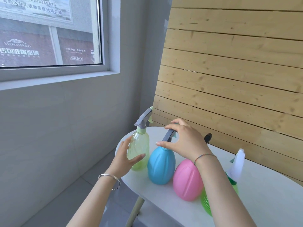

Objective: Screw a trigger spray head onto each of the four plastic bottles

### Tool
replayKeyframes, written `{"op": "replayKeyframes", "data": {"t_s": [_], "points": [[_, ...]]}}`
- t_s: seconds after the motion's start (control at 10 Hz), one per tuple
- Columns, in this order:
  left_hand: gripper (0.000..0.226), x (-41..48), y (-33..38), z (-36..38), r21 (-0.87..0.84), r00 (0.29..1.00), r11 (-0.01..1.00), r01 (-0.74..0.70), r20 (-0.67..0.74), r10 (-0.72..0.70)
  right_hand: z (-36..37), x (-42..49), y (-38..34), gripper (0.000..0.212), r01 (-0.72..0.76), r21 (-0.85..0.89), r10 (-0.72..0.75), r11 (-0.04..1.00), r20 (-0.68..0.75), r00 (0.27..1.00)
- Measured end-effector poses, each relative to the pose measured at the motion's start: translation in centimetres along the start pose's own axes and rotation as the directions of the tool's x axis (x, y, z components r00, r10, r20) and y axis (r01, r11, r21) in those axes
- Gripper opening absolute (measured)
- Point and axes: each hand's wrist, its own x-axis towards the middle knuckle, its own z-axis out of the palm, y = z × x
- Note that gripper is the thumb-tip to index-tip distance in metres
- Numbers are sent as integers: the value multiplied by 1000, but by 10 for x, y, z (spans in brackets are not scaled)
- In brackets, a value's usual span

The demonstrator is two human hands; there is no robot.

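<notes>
Four bottles stand in a row on a white table (268,190). The pale yellow-green bottle (141,145) at the left carries a grey trigger head (144,117). My left hand (126,157) is open, its fingers spread against that bottle's side. The blue bottle (161,164) has a grey trigger head (168,135), and my right hand (185,140) curls over it, thumb and fingers around the head. The pink bottle (186,179) stands beside it, its top hidden behind my right wrist. A green bottle (206,202) with a white trigger head (237,163) is partly hidden by my right forearm.
A black nozzle tip (207,137) pokes up behind my right hand. A wooden slat wall (237,71) stands close behind the table. The table's rounded left edge lies by the yellow-green bottle, with grey floor (91,185) and a window wall beyond.
</notes>
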Motion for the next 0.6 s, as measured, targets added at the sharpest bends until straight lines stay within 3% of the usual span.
{"op": "replayKeyframes", "data": {"t_s": [0.5, 0.6], "points": [[74, -1, 2, -1, -44, 998, 998, -48, -32, 46, -13, -7, -7, 72, 14, -59, -15, 998, -25, 1000], [59, -2, 13, -4, -71, 992, 997, -36, -126, 27, -38, -13, -13, 68, 30, -75, -42, 997, -170, 985]]}}
